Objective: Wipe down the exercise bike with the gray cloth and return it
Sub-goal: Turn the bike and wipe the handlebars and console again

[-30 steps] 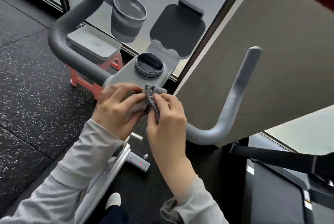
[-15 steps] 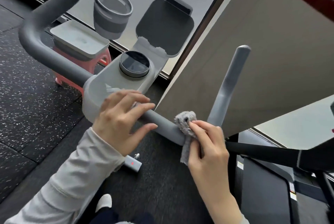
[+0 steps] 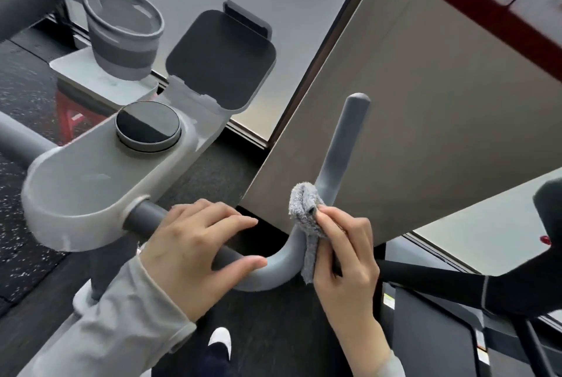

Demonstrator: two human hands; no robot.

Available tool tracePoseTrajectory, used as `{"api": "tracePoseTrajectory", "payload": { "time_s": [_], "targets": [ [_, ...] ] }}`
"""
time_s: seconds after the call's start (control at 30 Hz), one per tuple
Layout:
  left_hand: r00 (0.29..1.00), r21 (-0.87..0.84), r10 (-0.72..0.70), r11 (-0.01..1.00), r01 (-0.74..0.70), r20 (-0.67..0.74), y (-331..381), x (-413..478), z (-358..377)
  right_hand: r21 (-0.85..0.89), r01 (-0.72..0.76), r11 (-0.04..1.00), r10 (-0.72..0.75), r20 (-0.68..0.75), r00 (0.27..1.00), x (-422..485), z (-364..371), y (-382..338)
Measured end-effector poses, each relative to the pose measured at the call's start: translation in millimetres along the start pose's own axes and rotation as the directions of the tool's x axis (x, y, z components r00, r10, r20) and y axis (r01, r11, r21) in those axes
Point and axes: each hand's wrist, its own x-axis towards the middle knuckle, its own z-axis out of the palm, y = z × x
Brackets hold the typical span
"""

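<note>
Cloth: the gray cloth [image 3: 307,224] is bunched against the bend of the handlebar [image 3: 273,273], one end hanging down past the tube
Right hand: the right hand [image 3: 346,252] pinches the cloth between thumb and fingers, pressing it to the bend
Left hand: the left hand [image 3: 197,242] lies spread over the bar's straight run — fingers loose, steadying
Axis: from the bend the upright grip [image 3: 343,145] rises up and away; the right hand is nearer
Room: open along the grip; a panel [image 3: 425,118] stands close behind — likely next stroke goes upward
</note>
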Motion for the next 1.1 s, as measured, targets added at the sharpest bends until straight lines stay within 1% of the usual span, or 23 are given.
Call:
{"api": "tracePoseTrajectory", "payload": {
  "time_s": [0.13, 0.27, 0.33, 0.5, 0.7, 0.77, 0.9, 0.97, 1.03, 1.1],
  "targets": [
    [0.997, -0.024, -0.075, 0.997, 0.075, -0.002, 30, 22, 15, 0.095, 0.016, 0.995, -0.014, -0.019, 1.0, 25, 3, 28],
    [0.981, -0.125, -0.192, 0.974, 0.19, 0.002, 47, 37, 38, 0.194, 0.009, 0.981, 0.006, -0.076, 0.997, 42, 9, 48],
    [0.973, -0.143, -0.229, 0.964, 0.224, -0.02, 52, 35, 49, 0.252, 0.019, 0.968, 0.005, -0.094, 0.996, 45, 13, 53],
    [0.964, -0.104, -0.261, 0.962, 0.254, -0.06, 65, 29, 61, 0.357, 0.032, 0.934, 0.041, -0.193, 0.98, 60, 17, 65],
    [0.937, -0.037, -0.323, 0.946, 0.321, -0.134, 78, 25, 66, 0.382, 0.135, 0.914, -0.037, -0.252, 0.967, 107, 15, 79],
    [0.928, -0.008, -0.338, 0.94, 0.341, -0.16, 83, 25, 67, 0.376, 0.151, 0.914, -0.061, -0.24, 0.969, 126, 13, 85],
    [0.918, -0.004, -0.352, 0.934, 0.357, -0.185, 89, 25, 67, 0.349, 0.196, 0.917, -0.131, -0.201, 0.971, 158, 7, 94],
    [0.919, -0.001, -0.349, 0.935, 0.354, -0.182, 91, 25, 65, 0.35, 0.184, 0.919, -0.134, -0.162, 0.978, 174, 4, 99],
    [0.924, -0.005, -0.338, 0.939, 0.343, -0.178, 92, 26, 63, 0.378, 0.129, 0.917, -0.11, -0.071, 0.991, 190, 0, 106],
    [0.924, -0.016, -0.34, 0.939, 0.343, -0.174, 95, 27, 62, 0.434, 0.048, 0.9, -0.094, 0.087, 0.992, 200, -4, 112]
  ]
}}
